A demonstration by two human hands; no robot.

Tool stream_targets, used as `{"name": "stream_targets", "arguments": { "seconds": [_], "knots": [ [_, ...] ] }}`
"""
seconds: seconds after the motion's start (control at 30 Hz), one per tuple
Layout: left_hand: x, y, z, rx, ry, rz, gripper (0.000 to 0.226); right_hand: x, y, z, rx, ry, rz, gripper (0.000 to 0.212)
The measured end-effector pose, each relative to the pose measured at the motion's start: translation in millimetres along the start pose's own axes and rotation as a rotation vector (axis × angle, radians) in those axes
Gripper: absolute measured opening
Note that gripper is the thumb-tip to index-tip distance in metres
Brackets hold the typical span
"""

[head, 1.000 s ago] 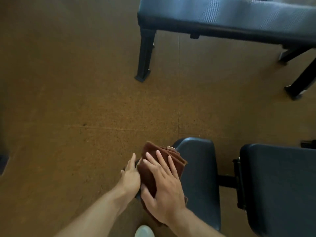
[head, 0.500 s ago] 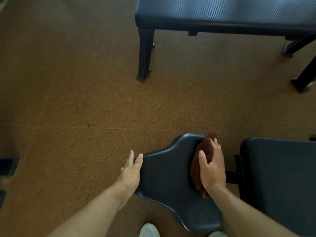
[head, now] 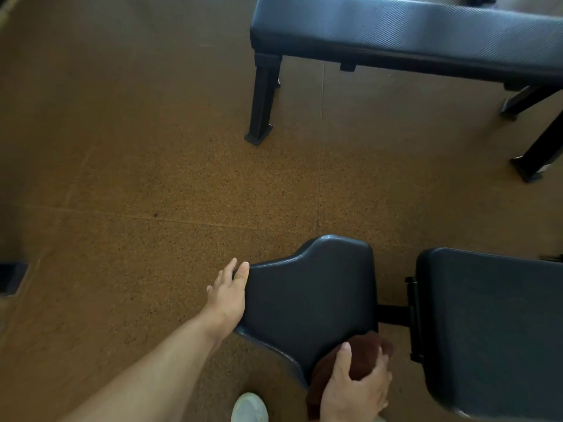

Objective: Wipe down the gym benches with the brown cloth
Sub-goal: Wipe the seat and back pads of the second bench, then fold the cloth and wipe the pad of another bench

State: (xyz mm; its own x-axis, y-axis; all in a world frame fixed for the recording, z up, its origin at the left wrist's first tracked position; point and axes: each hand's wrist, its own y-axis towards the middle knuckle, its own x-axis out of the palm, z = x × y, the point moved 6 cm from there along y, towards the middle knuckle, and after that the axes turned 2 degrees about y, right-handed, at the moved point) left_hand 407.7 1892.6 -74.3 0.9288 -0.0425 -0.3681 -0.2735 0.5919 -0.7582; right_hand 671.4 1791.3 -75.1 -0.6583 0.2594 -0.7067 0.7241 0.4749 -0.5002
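Note:
A small black padded seat [head: 307, 296] of a gym bench lies in front of me, with the bench's larger back pad [head: 493, 330] to its right. My left hand [head: 228, 295] rests on the seat's left edge, thumb on top and fingers down the side. My right hand [head: 355, 391] grips the bunched brown cloth [head: 362, 357] against the seat's near right corner. A second, flat black bench [head: 411, 32] stands at the top of the view.
Brown speckled rubber floor [head: 137, 178] fills the left and middle. The flat bench's black legs [head: 263, 99] stand on it. A metal bar [head: 393, 313] joins seat and back pad. My white shoe [head: 249, 408] shows under the seat. A dark object [head: 12, 277] sits at the left edge.
My right hand has drawn the cloth from the seat's left side across to its far right edge, then back toward me to the near right corner. My left hand stays on the left edge.

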Motion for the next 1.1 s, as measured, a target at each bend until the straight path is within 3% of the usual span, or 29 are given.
{"name": "stream_targets", "arguments": {
  "seconds": [0.07, 0.2, 0.3, 0.37, 0.47, 0.53, 0.6, 0.73, 0.83, 0.97, 1.1],
  "knots": [
    [-1, -2, 2, 0.016, -0.019, 0.010, 0.061, 12, -11, -12, -0.142, -0.107, -0.085, 0.081],
    [-3, -11, 4, 0.007, -0.087, 0.022, 0.059, 55, -81, -52, -0.675, -0.101, -0.291, 0.078],
    [-11, -42, -14, -0.157, -0.455, -0.203, 0.063, 77, -120, -99, -0.967, 0.000, -0.490, 0.061],
    [-14, -67, -27, -0.269, -0.666, -0.274, 0.071, 72, -132, -120, -0.885, 0.063, -0.716, 0.048],
    [12, -110, -54, -0.343, -1.040, -0.302, 0.066, 57, -135, -114, -0.416, 0.305, -1.009, 0.033],
    [24, -143, -62, -0.418, -1.208, -0.241, 0.058, 33, -141, -107, -0.257, 0.363, -0.988, 0.024],
    [27, -189, -59, -0.444, -1.214, -0.264, 0.050, -3, -156, -95, -0.143, 0.325, -0.933, 0.020],
    [-1, -274, -34, -0.286, -1.091, -0.193, 0.042, -91, -198, -99, -0.201, 0.139, -0.924, 0.044],
    [-32, -332, -3, -0.180, -0.940, -0.095, 0.044, -151, -218, -116, -0.045, 0.212, -0.943, 0.053],
    [-55, -399, 45, -0.159, -0.920, -0.214, 0.032, -208, -239, -145, -0.019, 0.194, -1.016, 0.031],
    [-74, -433, 72, -0.096, -0.702, -0.127, 0.027, -252, -258, -173, -0.239, 0.083, -1.005, 0.018]
  ]
}}
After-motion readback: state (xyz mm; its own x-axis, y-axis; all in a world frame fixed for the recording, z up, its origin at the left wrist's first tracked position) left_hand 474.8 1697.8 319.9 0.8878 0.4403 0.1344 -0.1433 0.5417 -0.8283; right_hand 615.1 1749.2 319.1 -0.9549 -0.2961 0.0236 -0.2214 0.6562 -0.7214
